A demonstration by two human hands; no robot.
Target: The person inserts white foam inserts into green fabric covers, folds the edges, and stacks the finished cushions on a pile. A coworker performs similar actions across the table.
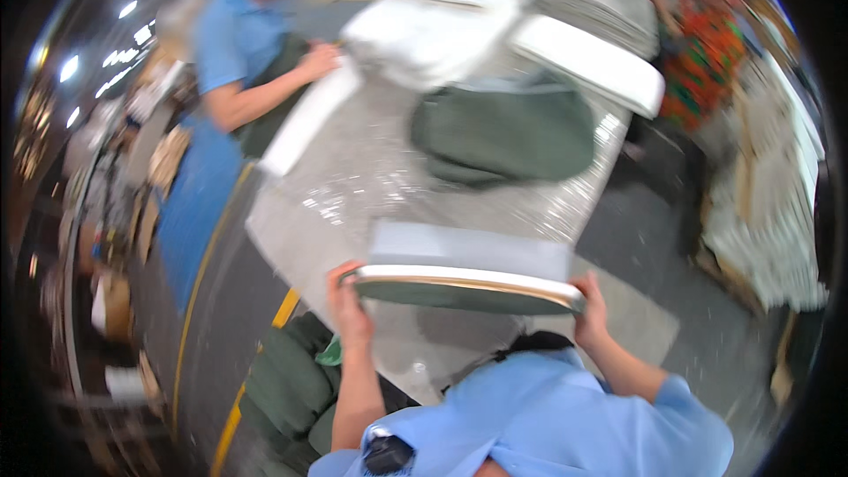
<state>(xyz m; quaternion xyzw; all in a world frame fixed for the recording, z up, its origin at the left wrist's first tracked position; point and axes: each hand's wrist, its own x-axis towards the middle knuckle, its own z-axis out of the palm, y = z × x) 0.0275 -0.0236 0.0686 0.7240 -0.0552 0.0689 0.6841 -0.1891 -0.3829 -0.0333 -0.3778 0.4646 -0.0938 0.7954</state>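
Observation:
My left hand (353, 309) and my right hand (590, 309) are closed on the two ends of a long padded panel (468, 294), held level in front of my body. Its edge shows a white layer, a thin tan layer and a dark green side that bows toward me. A pale grey-white flat face (468, 247) rises just beyond the white edge; whether it belongs to the panel I cannot tell. Farther off on the table lies a dark green fabric cover (503, 132), loosely bunched. The picture is blurred by motion.
The table (353, 203) has a shiny plastic covering. Stacked white pads (442, 22) and a white slab (587, 62) lie at its far end. At far left a co-worker (238, 44) touches a white strip (309, 119). Green padded pieces (287, 380) sit at my lower left.

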